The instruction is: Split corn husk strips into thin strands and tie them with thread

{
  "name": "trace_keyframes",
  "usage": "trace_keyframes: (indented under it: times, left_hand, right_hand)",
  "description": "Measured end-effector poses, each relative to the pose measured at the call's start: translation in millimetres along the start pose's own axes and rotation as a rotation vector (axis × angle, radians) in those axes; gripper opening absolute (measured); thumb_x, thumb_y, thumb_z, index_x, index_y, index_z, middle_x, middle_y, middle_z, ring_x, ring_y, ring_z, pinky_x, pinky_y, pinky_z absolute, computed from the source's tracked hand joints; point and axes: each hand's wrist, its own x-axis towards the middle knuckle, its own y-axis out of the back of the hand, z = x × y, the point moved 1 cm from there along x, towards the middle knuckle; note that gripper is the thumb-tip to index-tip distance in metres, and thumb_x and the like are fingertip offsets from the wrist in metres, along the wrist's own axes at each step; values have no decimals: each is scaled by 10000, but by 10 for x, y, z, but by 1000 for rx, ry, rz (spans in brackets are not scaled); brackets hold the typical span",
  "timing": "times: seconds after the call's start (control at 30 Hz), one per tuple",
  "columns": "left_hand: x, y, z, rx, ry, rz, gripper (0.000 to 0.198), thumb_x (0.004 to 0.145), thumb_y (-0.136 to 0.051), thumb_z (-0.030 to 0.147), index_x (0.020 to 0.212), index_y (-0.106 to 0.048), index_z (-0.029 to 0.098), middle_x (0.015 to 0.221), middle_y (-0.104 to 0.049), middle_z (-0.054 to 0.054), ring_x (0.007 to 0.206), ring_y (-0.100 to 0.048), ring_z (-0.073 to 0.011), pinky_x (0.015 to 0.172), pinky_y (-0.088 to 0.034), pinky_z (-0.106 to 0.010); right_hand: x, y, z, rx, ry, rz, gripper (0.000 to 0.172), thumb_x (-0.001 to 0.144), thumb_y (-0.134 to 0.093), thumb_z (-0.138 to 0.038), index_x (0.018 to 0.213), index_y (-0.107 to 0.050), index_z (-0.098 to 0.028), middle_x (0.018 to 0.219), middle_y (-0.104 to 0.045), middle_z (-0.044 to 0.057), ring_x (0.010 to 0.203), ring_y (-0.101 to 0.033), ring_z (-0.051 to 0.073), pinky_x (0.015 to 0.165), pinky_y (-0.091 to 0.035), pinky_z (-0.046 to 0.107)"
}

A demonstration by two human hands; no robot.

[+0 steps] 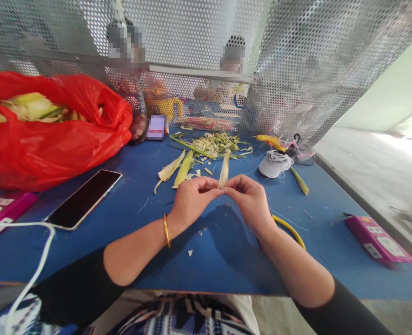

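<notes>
I watch the left hand [191, 202] and right hand [248, 201] pinch a pale husk strip [224, 168] at its near end over the blue table [150, 270], a shredded heap [213, 144] beyond.

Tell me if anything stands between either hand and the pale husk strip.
Nothing visible does: left hand and right hand both pinch the husk strip at its near end; the scrap pile lies beyond.

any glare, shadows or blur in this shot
Head view: bright light washes out part of the floor at right; head view: soft shadow on the blue table below the left hand and right hand; head view: small upright screen pixelated, unreadable.
</notes>
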Motion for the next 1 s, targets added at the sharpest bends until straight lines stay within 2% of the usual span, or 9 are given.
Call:
trace_keyframes:
  times: [0.13,0.27,0.4,0.53,0.7,0.83,1.0]
  left_hand:
    - [9,-10,32,-43,74,48,72,689,-840,186,684,-774,214,663,-753,-12,631,-701,-160,672,-588,-284]
    - [13,-45,62,-134,184,99,117,676,-831,134,630,-741,194,601,-720,0,552,-648,-120,619,-558,-250]
    - [9,-58,71,-214,316,129,102,689,-794,112,632,-726,162,602,-719,-9,522,-627,-98,588,-531,-232]
    - [12,-49,78,-266,365,145,81,683,-786,107,655,-721,147,597,-720,-12,512,-621,-93,576,-515,-227]
    - [25,-41,103,-296,391,147,107,697,-761,81,633,-705,146,575,-704,-8,505,-612,-88,575,-503,-223]
    - [25,-32,122,-306,422,152,141,748,-724,62,635,-692,141,563,-696,-4,491,-606,-80,555,-489,-209]
    - [16,-28,104,-327,445,105,128,768,-735,79,662,-700,141,583,-704,-12,522,-617,-83,582,-499,-212]
  right_hand:
    - [8,-19,-9,137,-39,-13,336,623,-859,-388,788,-610,-234,658,-710,-19,626,-661,171,646,-524,310]
    - [6,-37,16,166,8,-8,390,656,-829,-377,886,-538,-257,657,-714,-43,616,-692,179,667,-555,327]
    - [-35,-24,19,-56,189,30,231,772,-732,-326,831,-518,-261,716,-696,-39,649,-679,161,649,-528,294]
    - [-71,16,-22,-397,438,37,60,884,-637,-250,831,-608,-256,760,-721,-12,705,-672,166,693,-512,295]
    - [-66,45,-42,-606,682,-57,195,989,-544,-203,896,-707,-258,877,-770,37,810,-710,189,754,-524,305]
    - [-61,52,-38,-639,713,-61,192,998,-563,-200,922,-730,-257,912,-781,45,834,-719,193,762,-535,298]
    - [-63,45,-57,-612,684,-42,183,985,-575,-205,852,-693,-247,847,-767,37,787,-703,186,741,-527,283]
